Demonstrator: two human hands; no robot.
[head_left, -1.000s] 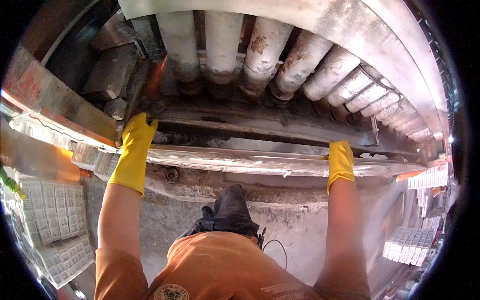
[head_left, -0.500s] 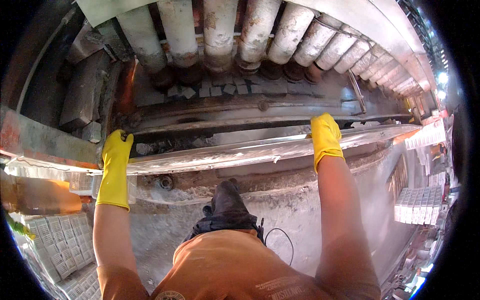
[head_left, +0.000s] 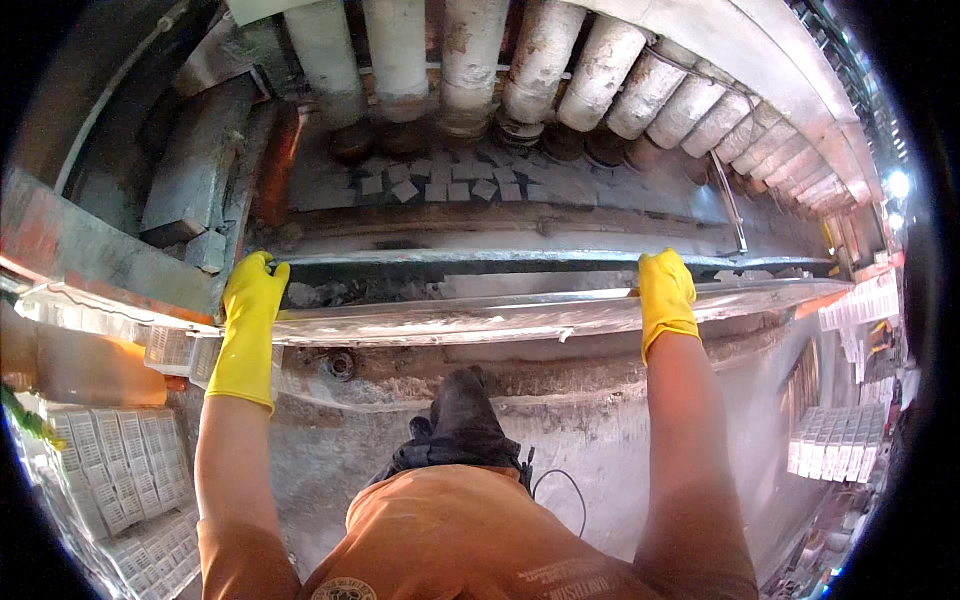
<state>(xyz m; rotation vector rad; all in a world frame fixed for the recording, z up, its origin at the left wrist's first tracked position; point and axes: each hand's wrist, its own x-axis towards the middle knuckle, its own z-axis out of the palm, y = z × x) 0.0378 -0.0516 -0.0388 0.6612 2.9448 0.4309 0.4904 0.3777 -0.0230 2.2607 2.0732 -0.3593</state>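
Arms [head_left: 236, 465] reach forward, right hand [head_left: 668, 292] gripping long panel [head_left: 470, 322], left hand [head_left: 254, 300] curled, grip unclear.

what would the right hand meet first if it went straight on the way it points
The right hand would probably meet the bar running across right at its front; whether they already touch is unclear. Beyond, roughly in line, are the pipes, though depth is hard to judge.

Scuffed grey floor [head_left: 600, 450], uneven lighting.
White crate stacks [head_left: 120, 460] left and right; bright light spot [head_left: 898, 184] upper right.
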